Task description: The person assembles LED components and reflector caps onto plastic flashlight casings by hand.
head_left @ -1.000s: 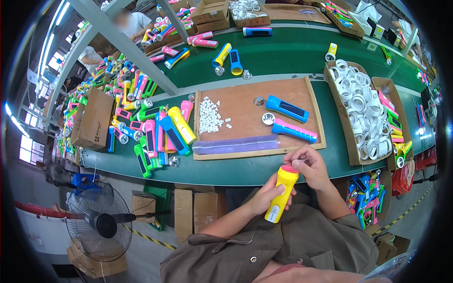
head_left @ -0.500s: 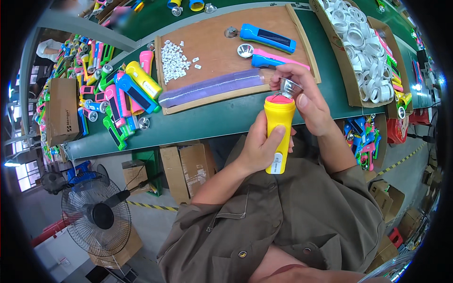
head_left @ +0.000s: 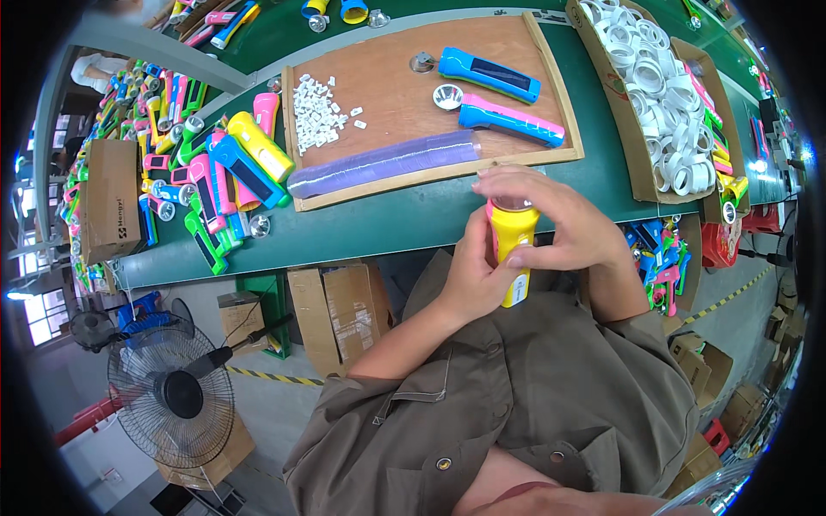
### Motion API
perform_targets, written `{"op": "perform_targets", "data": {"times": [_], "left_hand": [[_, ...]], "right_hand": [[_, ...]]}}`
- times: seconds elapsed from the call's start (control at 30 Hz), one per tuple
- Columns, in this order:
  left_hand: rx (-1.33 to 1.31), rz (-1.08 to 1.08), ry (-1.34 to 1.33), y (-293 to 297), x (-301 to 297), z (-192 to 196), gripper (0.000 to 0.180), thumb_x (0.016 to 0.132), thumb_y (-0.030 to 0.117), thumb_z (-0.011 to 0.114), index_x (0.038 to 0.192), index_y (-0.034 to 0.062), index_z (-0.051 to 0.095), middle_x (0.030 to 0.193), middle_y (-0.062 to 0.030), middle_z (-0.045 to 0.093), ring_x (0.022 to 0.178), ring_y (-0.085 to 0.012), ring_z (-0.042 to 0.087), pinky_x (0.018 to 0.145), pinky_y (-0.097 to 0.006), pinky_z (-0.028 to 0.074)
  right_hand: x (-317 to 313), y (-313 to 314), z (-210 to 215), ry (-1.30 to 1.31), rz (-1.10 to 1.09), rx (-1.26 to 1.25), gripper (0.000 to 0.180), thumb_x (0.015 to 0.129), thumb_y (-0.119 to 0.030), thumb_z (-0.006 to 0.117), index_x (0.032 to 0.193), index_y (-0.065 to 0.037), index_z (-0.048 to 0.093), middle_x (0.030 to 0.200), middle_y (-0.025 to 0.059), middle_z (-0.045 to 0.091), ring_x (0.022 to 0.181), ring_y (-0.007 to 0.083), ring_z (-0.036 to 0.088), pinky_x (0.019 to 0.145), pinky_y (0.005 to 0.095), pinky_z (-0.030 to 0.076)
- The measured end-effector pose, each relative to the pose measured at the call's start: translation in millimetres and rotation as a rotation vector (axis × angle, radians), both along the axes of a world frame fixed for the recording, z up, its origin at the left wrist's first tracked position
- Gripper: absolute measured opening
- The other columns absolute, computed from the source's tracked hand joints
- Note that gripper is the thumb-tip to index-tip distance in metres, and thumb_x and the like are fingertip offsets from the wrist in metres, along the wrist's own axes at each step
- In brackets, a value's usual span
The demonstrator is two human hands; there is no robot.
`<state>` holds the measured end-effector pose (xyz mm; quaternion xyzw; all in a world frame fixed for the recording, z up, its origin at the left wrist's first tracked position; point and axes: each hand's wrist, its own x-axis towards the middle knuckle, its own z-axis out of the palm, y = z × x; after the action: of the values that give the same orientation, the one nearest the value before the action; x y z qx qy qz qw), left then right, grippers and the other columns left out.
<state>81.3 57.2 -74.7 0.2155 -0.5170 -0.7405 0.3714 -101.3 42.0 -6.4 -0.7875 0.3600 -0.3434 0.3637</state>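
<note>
My left hand (head_left: 469, 273) is wrapped round the body of a yellow and pink flashlight (head_left: 514, 229), which stands nearly upright in front of my chest. Over its top curls my right hand (head_left: 575, 225), fingers across the far side of the head and thumb against the yellow body. A shiny reflector (head_left: 514, 204) sits in the flashlight's mouth, partly hidden by those fingers. Beyond my hands, a wooden board (head_left: 379, 82) with raised edges carries a blue flashlight (head_left: 490, 74), a pink and blue one (head_left: 514, 120) and a loose reflector (head_left: 447, 97).
A row of stacked purple-tinted clear discs (head_left: 387, 163) lies along the board's near edge, with small white parts (head_left: 317, 112) at its left. Coloured flashlights (head_left: 245, 168) are piled farther left. A carton of white rings (head_left: 654, 82) stands right. A fan (head_left: 182, 394) is at lower left.
The reflector, held above the flashlight before, now sits in its mouth. My right hand has come down over the top, and the flashlight has turned to show its pink side.
</note>
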Motion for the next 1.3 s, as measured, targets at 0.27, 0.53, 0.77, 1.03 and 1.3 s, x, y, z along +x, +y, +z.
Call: {"op": "perform_targets", "data": {"times": [0.27, 0.53, 0.77, 1.03, 1.3], "left_hand": [[-0.392, 0.203, -0.090, 11.1, -3.6, -7.4, 0.070, 0.086, 0.003, 0.066, 0.144, 0.0041, 0.026, 0.147, -0.0206, 0.029, 0.134, -0.0311, 0.039, 0.108, -0.041, 0.037], [-0.659, 0.179, -0.273, 11.0, 4.5, -3.6, 0.074, 0.083, 0.001, 0.067, 0.144, 0.0015, 0.025, 0.149, -0.0257, 0.025, 0.135, -0.0332, 0.037, 0.110, -0.042, 0.033], [-0.294, 0.110, -0.031, 21.6, -2.8, -13.2, 0.080, 0.086, -0.001, 0.064, 0.148, 0.0025, 0.015, 0.154, -0.0238, 0.017, 0.139, -0.0299, 0.031, 0.113, -0.042, 0.029], [-0.466, 0.047, -0.164, 18.4, 6.9, -31.3, 0.077, 0.089, 0.000, 0.061, 0.150, 0.0069, 0.014, 0.156, -0.0247, 0.013, 0.141, -0.0299, 0.027, 0.114, -0.041, 0.025], [-0.394, 0.059, -0.058, 19.6, 3.9, -45.8, 0.069, 0.087, 0.000, 0.064, 0.142, 0.0107, 0.024, 0.150, -0.0231, 0.021, 0.140, -0.0305, 0.028, 0.112, -0.043, 0.027]], "right_hand": [[24.0, 35.4, -26.5, -0.300, -0.256, 0.058, 0.075, 0.074, -0.011, 0.077, 0.137, -0.004, 0.038, 0.142, 0.0224, 0.044, 0.128, 0.0357, 0.049, 0.104, 0.0411, 0.041], [16.7, 61.8, -65.6, -0.432, -0.434, -0.142, 0.043, 0.079, -0.011, 0.075, 0.115, 0.000, 0.054, 0.125, 0.0221, 0.056, 0.122, 0.0355, 0.055, 0.100, 0.0424, 0.046], [23.5, 70.9, -70.6, -0.553, -0.553, -0.059, 0.040, 0.077, -0.006, 0.078, 0.111, 0.002, 0.060, 0.121, 0.0234, 0.062, 0.114, 0.0357, 0.062, 0.097, 0.0419, 0.050], [4.3, 63.8, -59.0, -0.251, -0.475, -0.132, 0.038, 0.066, -0.011, 0.086, 0.097, 0.000, 0.067, 0.107, 0.0162, 0.070, 0.107, 0.0329, 0.066, 0.092, 0.0402, 0.053], [1.2, 60.1, -62.1, -0.231, -0.460, -0.084, 0.035, 0.064, -0.011, 0.087, 0.092, -0.001, 0.068, 0.104, 0.0139, 0.071, 0.103, 0.0312, 0.067, 0.090, 0.0398, 0.054]]}}
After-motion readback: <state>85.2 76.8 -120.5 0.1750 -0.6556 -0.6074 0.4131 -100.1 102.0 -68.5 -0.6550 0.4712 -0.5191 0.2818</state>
